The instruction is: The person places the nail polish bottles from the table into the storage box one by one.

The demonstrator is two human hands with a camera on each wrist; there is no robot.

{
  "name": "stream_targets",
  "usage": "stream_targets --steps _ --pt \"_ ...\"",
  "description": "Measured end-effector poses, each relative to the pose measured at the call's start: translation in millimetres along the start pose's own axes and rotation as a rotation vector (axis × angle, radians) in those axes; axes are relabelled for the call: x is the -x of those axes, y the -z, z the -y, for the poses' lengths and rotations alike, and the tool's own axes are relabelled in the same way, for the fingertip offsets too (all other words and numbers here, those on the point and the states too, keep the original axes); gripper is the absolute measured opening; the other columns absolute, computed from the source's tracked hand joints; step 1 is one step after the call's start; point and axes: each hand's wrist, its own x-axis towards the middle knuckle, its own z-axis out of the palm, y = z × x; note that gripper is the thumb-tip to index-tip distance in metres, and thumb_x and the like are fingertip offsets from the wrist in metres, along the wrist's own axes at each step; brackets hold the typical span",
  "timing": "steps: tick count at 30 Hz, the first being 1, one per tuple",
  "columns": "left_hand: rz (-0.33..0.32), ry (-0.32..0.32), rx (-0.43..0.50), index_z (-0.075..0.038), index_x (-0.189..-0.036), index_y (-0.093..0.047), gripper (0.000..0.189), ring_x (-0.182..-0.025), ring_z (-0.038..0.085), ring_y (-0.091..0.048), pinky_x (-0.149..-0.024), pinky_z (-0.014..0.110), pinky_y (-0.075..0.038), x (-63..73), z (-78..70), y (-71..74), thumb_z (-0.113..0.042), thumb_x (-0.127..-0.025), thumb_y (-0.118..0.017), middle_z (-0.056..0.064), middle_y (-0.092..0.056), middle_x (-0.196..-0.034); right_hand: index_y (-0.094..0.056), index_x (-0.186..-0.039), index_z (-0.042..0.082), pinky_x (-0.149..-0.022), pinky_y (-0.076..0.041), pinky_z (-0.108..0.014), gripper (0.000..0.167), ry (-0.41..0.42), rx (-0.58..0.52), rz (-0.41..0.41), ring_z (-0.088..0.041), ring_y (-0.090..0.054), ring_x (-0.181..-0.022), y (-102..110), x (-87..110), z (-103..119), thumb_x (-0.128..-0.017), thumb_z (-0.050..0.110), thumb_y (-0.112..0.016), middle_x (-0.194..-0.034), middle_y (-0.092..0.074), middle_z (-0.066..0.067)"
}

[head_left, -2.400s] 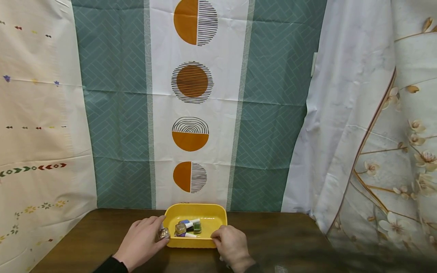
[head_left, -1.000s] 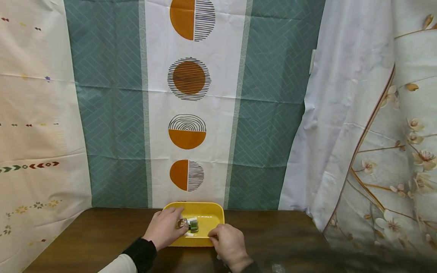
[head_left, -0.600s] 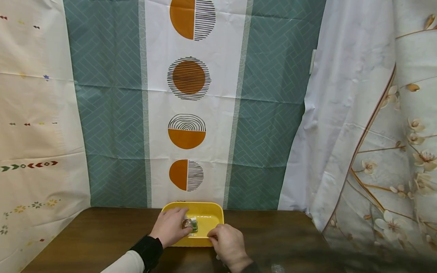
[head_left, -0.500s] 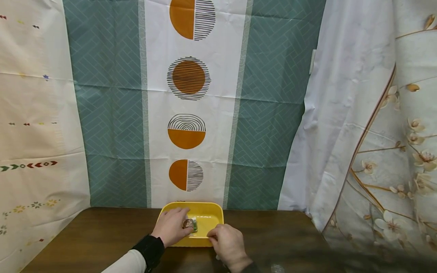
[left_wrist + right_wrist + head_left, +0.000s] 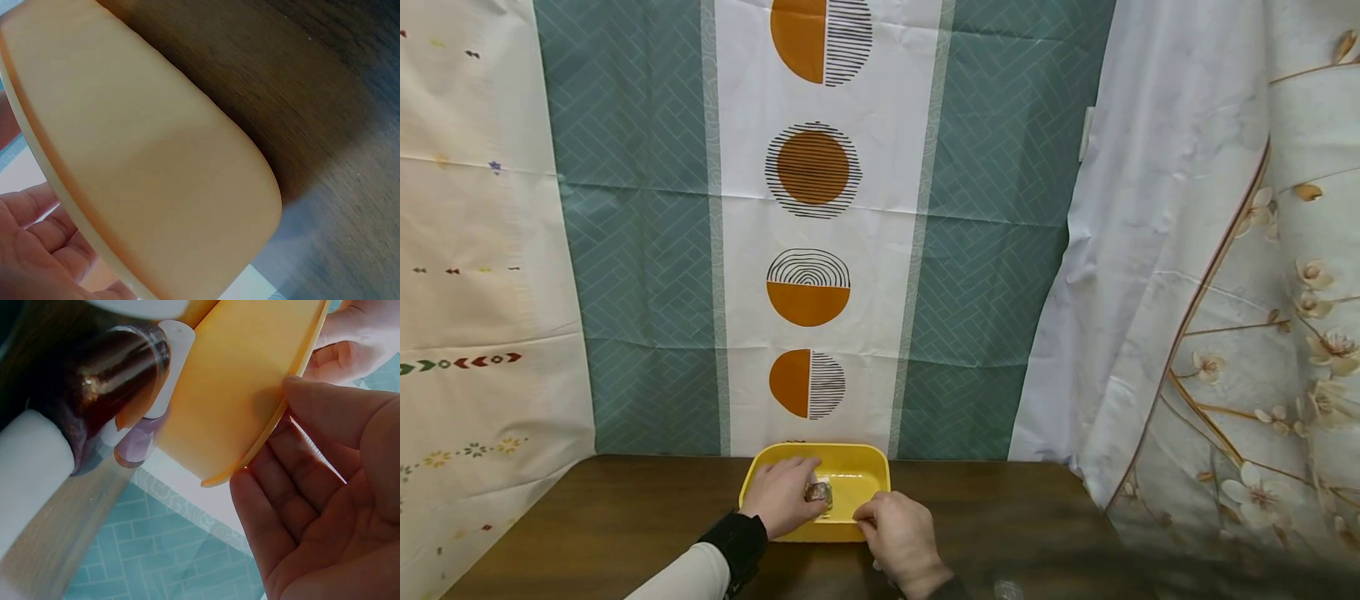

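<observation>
Now our left hand [image 5: 781,497] pinches its bottle [image 5: 819,492] deeper in the tub [image 5: 861,477], past the rim [image 5: 842,522]; our right hand [image 5: 901,537] pinches that.

Bright yellow marks the round-cornered plastic tray [image 5: 867,483], dark brown grain the wooden table [image 5: 1000,500]; one glossy bottle [image 5: 122,372] is reddish brown with a white cap [image 5: 34,462], a smaller rounded bottle [image 5: 140,440] lilac. The teal herringbone fabric curtain [image 5: 640,233] has a white band of orange, black-lined circles [image 5: 814,168].
</observation>
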Motion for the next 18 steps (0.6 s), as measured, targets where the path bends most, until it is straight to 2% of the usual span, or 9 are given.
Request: stream_targets --steps 10,18 --pt "0.016 0.014 0.013 -0.002 -0.139 -0.070 0.071 -0.122 0.043 -0.067 -0.112 0.071 -0.044 -6.8 5.7 -9.5 -0.035 -0.082 -0.098 0.017 -0.074 -0.130 -0.088 -0.091 0.031 -0.066 -0.056 -0.027 0.011 -0.006 -0.001 0.017 -0.002 -0.063 -0.076 1.1 -1.2 0.6 -0.088 0.022 -0.093 -0.082 -0.068 0.020" --pt "0.033 0.006 0.006 0.000 -0.136 -0.071 0.069 -0.118 0.043 -0.068 -0.110 0.069 -0.046 -7.8 2.3 -4.3 -0.031 -0.081 -0.098 0.018 -0.074 -0.126 -0.088 -0.092 0.031 -0.066 -0.055 -0.027 0.010 -0.012 -0.003 0.034 -0.002 -0.063 -0.076 1.4 -2.2 0.2 -0.089 0.022 -0.092 -0.082 -0.067 0.020"
